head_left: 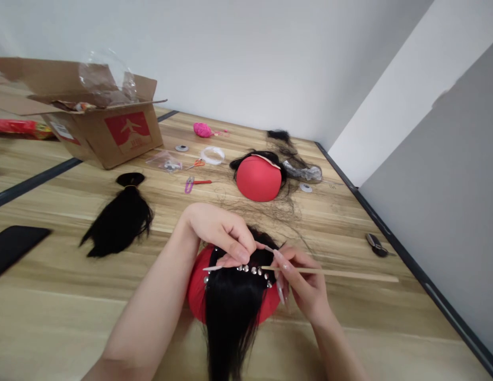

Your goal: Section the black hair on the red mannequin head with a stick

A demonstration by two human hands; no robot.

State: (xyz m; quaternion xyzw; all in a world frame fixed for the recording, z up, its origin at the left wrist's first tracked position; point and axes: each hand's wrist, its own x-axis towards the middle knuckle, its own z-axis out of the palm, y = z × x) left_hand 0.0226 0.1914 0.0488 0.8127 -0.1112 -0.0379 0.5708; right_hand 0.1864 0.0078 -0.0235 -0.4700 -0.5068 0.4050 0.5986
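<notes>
A red dome-shaped wig block (196, 296) sits on the wooden table (71, 307) right in front of me, with long black hair (230, 323) pinned across it by a row of silver pins (252, 270). My left hand (222, 235) rests on top of the block, fingers curled and pinching at the hair by the pins. My right hand (305, 283) pinches a long thin wooden stick (349, 274), whose tip meets the hair at the pin row.
A second red block (259, 179) with hair lies further back. A loose black hair bundle (119, 219) lies to the left, a black phone (14, 246) at the far left. A cardboard box (107, 132), scissors (196, 183), tape rolls and a pink ball lie behind. Walls close right.
</notes>
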